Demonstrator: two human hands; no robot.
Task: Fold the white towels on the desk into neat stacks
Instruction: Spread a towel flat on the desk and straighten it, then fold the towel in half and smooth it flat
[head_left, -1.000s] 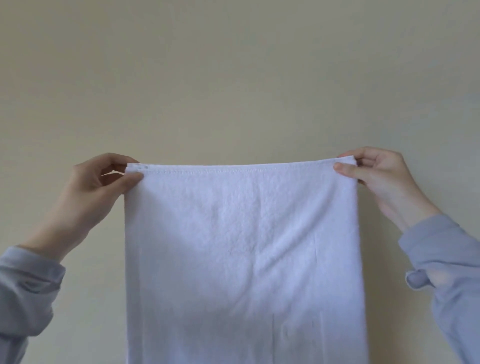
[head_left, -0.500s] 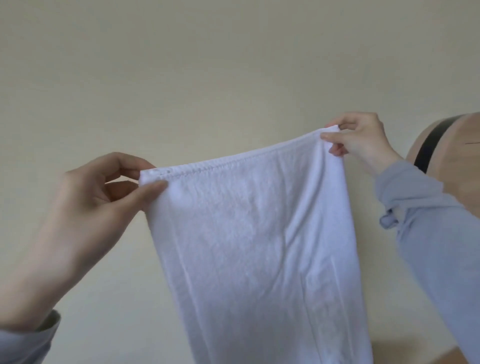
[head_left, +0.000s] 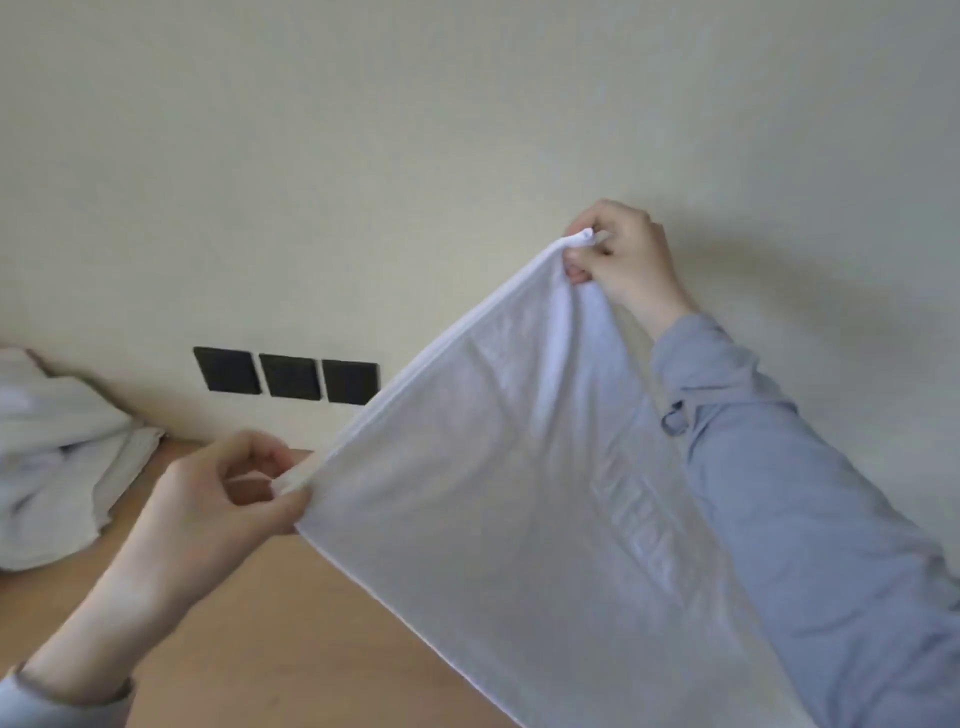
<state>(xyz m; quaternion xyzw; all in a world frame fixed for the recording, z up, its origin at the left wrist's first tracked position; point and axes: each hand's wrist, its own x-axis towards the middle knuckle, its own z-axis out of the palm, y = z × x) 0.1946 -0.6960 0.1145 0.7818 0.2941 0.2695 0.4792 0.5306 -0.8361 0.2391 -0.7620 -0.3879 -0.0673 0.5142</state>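
Holding towel aloft, both hands pinching its top corners, left hand lower, right hand upper; likely next: lay it flat on tabletop.

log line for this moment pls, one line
step: towel spread in air | left hand: pinches lower corner | right hand: grips upper corner | towel: tilted | pile: unfolded on desk

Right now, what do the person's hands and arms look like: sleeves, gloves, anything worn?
Both hands, left hand and right hand, are bare: no gloves, rings or watch visible. Both arms wear light grey-blue long sleeves; the right sleeve has a small loop at the cuff, and the left cuff sits pushed up the forearm.
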